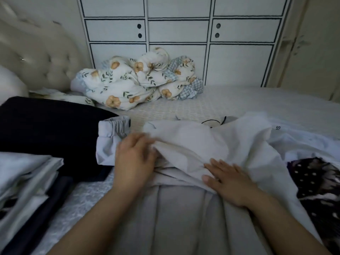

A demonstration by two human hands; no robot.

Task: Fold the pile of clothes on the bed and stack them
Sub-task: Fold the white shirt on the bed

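A pale grey garment (185, 144) lies spread on the bed in front of me, its upper part rumpled and its lower part (176, 214) flat toward me. My left hand (135, 159) rests on its left side with fingers reaching into a fold. My right hand (229, 183) presses flat on the cloth, fingers straight. Left of it lies a folded light grey piece with an elastic waistband (110, 140) on a folded black garment (46, 133). A stack of folded clothes (25, 181) sits at the near left.
Unfolded white clothes (294, 142) and a dark dotted garment (320, 183) lie at the right. A bunched floral quilt (136, 83) sits at the far side of the bed against a white wardrobe (180, 30). A tufted headboard (35, 56) stands at the left.
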